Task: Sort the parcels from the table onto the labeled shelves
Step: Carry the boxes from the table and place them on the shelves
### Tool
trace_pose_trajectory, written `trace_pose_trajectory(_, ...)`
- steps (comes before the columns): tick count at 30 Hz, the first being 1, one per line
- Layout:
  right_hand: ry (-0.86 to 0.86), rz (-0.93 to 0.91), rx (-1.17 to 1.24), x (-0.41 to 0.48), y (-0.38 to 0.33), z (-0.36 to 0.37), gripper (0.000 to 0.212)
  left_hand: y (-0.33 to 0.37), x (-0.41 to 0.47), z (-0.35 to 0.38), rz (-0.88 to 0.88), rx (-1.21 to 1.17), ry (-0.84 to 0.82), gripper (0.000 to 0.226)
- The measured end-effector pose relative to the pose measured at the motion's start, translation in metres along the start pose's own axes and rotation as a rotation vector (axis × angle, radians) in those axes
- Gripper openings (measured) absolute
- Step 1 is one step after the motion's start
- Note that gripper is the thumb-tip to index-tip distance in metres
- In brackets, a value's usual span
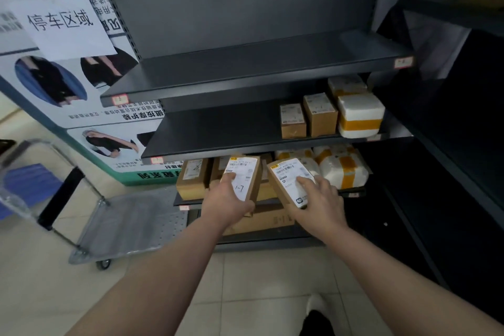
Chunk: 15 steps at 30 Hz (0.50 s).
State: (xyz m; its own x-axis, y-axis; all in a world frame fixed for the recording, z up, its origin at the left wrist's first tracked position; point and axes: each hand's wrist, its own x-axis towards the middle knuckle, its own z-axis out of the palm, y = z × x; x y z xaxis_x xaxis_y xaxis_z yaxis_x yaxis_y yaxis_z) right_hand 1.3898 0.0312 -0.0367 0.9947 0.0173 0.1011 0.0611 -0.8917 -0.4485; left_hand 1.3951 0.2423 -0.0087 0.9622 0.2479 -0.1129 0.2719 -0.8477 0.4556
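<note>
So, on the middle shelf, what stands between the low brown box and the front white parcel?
A taller brown box, standing upright; the head view shows it.

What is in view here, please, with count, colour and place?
Dark grey metal shelving unit: one, grey, ahead.
Small brown cardboard boxes: two, brown, middle shelf; several below.
White wrapped parcels with orange tape: two, white, middle shelf; more below.
Silver platform trolley: one, silver, floor, left.
White paper sign: one, white, upper left.
Left labelled brown cardboard parcel: one, brown, held.
Right labelled brown cardboard parcel: one, brown, held.
Left grip: one, bare, holding left parcel.
Right grip: one, bare, holding right parcel.
</note>
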Motion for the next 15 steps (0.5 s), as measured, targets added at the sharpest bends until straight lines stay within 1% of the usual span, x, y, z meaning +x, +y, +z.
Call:
trace_pose_trajectory(5,0.007,-0.103,0.018,0.107,-0.010,0.007,0.072,0.021,0.075,-0.018,-0.074,0.038,0.058,0.088)
trace_pose_trajectory(8,-0.014,-0.129,0.000,0.162,-0.013,0.008,0.075,0.033,0.112,-0.026,-0.120,0.026,0.085,0.085)
trace_pose_trajectory(11,-0.066,-0.161,0.009,0.199,-0.015,0.017,0.075,0.039,0.134,-0.024,-0.148,-0.001,0.098,0.086)
trace_pose_trajectory(15,-0.128,-0.141,0.072,0.229,-0.024,0.031,0.073,0.037,0.154,-0.021,-0.183,0.008,0.070,0.088)
